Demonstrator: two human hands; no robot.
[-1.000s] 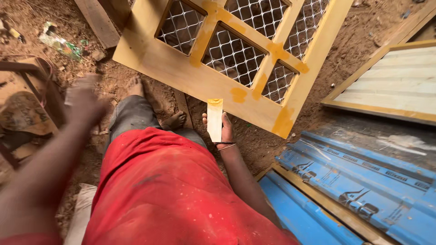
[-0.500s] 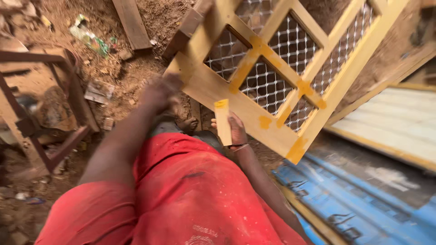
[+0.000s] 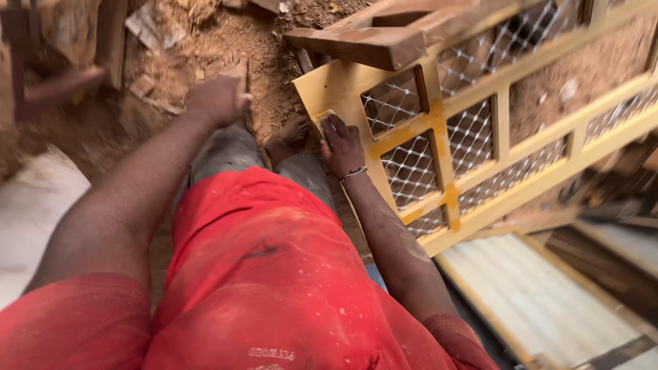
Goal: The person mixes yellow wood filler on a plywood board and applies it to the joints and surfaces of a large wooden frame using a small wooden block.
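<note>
My right hand holds a small pale wooden strip with a yellow-smeared tip. It presses the strip flat against the left edge of a yellow-painted wooden frame backed with white wire mesh. Most of the strip is hidden under my fingers. A thin bracelet circles that wrist. My left hand reaches out over the sandy ground with curled fingers and a brownish piece at its tip. Motion blur hides whether it grips that piece. My bare feet are beside the frame's corner.
A dark wooden plank lies across the frame's top corner. A pale corrugated sheet lies at the lower right and a white sack at the left. Sawdust, scraps and a metal stand lie on the far ground.
The view has swung left and down. My right hand has brought the strip from upright in the air down onto the frame's edge. My left arm has stretched forward over the ground.
</note>
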